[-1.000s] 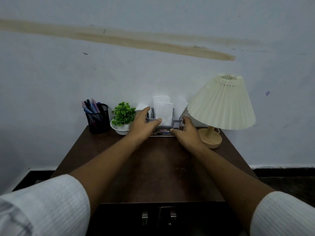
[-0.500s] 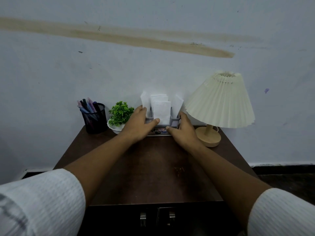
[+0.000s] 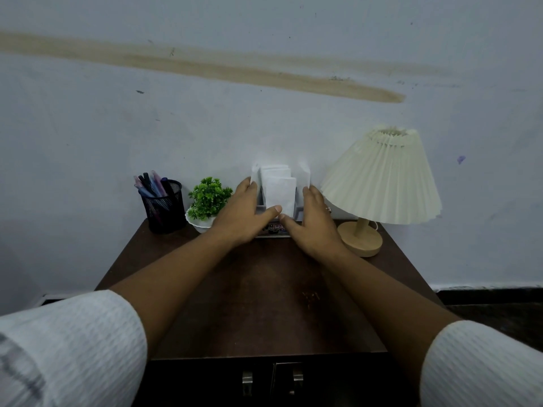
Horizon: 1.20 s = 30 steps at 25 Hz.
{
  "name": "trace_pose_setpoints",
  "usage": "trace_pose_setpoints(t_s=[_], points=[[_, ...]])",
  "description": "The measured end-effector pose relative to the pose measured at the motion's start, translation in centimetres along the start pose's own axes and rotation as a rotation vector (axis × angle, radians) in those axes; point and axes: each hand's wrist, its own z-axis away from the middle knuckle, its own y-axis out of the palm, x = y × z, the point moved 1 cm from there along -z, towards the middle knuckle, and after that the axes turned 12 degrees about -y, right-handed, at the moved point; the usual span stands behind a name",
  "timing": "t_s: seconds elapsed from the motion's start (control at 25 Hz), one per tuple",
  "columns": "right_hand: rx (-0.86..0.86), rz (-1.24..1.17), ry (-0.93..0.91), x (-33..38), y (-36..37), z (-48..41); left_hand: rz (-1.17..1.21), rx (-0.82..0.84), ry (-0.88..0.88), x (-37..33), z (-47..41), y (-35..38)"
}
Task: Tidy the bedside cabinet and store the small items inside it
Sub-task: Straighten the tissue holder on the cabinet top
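The pale wall carries a long tan smear at 12 o'clock. Below it the bedside cabinet shows its dark brown surface. The pleated cream lamp stands at 2 o'clock on that surface.

Both bare forearms reach in from 7 and 5 o'clock. Since half a second ago the two have closed in. The right grip has slid further up the right wall of the grey holder. The thumbs, apart before, now nearly meet at the holder's 6 o'clock.

The left grip is clamped on the holder from 9 o'clock, fingers up its side and thumb across the front. The right grip is clamped on it from 3 o'clock in the same way. The holder sits between them at 12 o'clock on the surface, in the same spot near the wall. Its white packets stand upright above the fingertips.

The black mesh pen pot is at 10 o'clock and the small green plant at 11, just beside the left grip. Two metal handles show at 6 o'clock on the cabinet front.
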Motion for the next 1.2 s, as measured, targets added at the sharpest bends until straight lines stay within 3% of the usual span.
trace_pose_setpoints(t_s=[0.2, 0.68, 0.84, 1.2], points=[[0.052, 0.025, 0.035, -0.5, 0.8, 0.6, -0.084, 0.033, -0.053, 0.3, 0.0, 0.3], [-0.057, -0.229, 0.170, -1.0, 1.3, 3.6, 0.222, -0.068, -0.127, 0.4, 4.4, 2.2], [-0.062, -0.277, 0.173, -1.1, 1.3, 3.4, 0.253, -0.011, -0.138, 0.3, 4.2, 2.0], [-0.037, -0.147, 0.156, 0.0, 0.6, 4.4, 0.322, 0.059, -0.066, 0.9, 4.8, 1.1]])
